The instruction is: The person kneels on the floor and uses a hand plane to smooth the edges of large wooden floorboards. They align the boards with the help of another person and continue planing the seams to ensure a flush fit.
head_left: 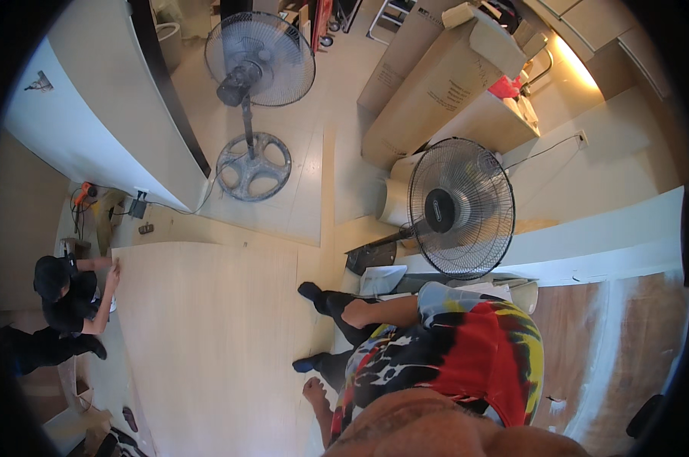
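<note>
While a large pale wood panel lay flat on the floor, a co-worker in black crouched at its left edge. Two standing fans stood beyond it. The left hand hung just beside the panel's right edge, fingers loosely open, holding nothing; the right hand was out of view.

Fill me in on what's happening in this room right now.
A large pale wood panel lies flat on the floor. A person in black crouches at its left edge with a hand on it. Another person in bright tie-dye shorts stands at its right side. Two pedestal fans and tall cardboard boxes stand behind. The wearer's own hands are out of view.
</note>
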Motion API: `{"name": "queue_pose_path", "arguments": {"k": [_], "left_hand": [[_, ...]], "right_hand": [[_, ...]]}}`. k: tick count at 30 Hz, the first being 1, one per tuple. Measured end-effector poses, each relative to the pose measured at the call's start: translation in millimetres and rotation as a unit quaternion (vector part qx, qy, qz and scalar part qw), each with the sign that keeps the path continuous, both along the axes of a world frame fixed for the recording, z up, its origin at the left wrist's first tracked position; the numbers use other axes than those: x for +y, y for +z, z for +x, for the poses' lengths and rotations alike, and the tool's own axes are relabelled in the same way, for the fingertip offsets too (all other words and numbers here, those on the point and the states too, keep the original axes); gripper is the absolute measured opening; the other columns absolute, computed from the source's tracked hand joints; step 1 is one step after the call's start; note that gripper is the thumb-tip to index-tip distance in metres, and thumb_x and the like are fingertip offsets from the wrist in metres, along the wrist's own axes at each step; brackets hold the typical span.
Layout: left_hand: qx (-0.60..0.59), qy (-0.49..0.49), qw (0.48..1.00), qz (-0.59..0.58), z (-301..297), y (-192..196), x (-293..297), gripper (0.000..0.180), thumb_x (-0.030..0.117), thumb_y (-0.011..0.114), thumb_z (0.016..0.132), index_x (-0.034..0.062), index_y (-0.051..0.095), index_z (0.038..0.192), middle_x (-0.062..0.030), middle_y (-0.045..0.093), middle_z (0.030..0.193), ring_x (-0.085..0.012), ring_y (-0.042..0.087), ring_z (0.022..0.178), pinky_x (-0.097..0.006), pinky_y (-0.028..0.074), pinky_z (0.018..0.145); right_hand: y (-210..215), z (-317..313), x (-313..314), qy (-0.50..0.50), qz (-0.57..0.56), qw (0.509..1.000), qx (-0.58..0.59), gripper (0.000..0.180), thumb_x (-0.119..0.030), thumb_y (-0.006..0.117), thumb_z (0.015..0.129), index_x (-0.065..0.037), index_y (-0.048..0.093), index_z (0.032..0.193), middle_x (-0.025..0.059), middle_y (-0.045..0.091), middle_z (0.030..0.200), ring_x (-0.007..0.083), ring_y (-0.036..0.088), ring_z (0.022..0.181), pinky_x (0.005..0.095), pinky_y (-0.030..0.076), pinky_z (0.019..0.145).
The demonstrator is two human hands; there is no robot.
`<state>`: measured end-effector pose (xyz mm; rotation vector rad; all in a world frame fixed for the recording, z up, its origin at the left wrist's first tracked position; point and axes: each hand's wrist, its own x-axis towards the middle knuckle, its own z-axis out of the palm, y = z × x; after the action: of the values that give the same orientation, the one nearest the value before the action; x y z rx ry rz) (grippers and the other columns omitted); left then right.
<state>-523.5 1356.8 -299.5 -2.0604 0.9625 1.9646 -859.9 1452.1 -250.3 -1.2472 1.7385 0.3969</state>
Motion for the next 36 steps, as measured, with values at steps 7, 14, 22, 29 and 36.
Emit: {"name": "queue_pose_path", "arguments": {"k": [7,14,22,29,36], "left_hand": [[0.009,0.024,0.998,-0.061,-7.2,-20.1,-15.1,0.023,0.018,0.063,0.093,-0.0021,0.069,0.102,-0.0061,0.065,0.08,-0.0127,0.059,0.064,-0.024,0.043,0.047],[-0.098,-0.149,0.964,-0.196,13.8,-6.1,-12.3,0.037,0.037,0.065,0.09,0.0038,0.074,0.105,-0.0229,0.072,0.104,-0.0396,0.069,0.098,-0.048,0.053,0.088],[-0.173,-0.002,0.984,-0.04,39.4,-50.5,52.5,0.032,0.03,0.066,0.088,0.0058,0.074,0.107,-0.0212,0.072,0.109,-0.0394,0.066,0.107,-0.048,0.051,0.097],[-0.242,-0.015,0.966,-0.09,31.8,-138.0,105.2,0.072,0.041,0.07,0.091,-0.0036,0.047,0.142,-0.0294,0.05,0.141,-0.0457,0.048,0.13,-0.051,0.04,0.11],[-0.388,-0.156,0.906,-0.068,27.8,-121.8,25.8,0.05,0.036,0.073,0.087,0.0028,0.067,0.124,-0.0165,0.061,0.133,-0.0385,0.054,0.125,-0.048,0.046,0.103]], "right_hand": [[-30.7,-4.1,-14.5,0.09,0.078,0.992,-0.05,0.026,-0.01,0.07,0.07,-0.004,0.077,0.094,0.0205,0.074,0.097,0.036,0.072,0.095,0.0475,0.058,0.08],[-54.6,39.2,-60.4,-0.075,-0.079,0.983,-0.151,0.031,-0.019,0.065,0.079,-0.003,0.073,0.104,0.0223,0.073,0.094,0.0383,0.071,0.094,0.0472,0.056,0.082],[-206.8,60.9,-45.1,-0.014,-0.029,0.984,-0.178,0.033,-0.027,0.067,0.085,-0.004,0.073,0.109,0.0203,0.074,0.098,0.0355,0.072,0.095,0.0439,0.056,0.085],[-341.1,2.1,7.6,-0.153,0.044,0.986,-0.046,0.055,-0.049,0.066,0.088,-0.001,0.068,0.115,0.0263,0.068,0.116,0.0399,0.066,0.111,0.0486,0.051,0.094],[-392.8,37.5,-0.1,-0.087,0.288,0.953,-0.028,0.074,-0.057,0.07,0.078,0.004,0.067,0.122,0.0289,0.066,0.121,0.0403,0.064,0.116,0.0432,0.05,0.1]]}}
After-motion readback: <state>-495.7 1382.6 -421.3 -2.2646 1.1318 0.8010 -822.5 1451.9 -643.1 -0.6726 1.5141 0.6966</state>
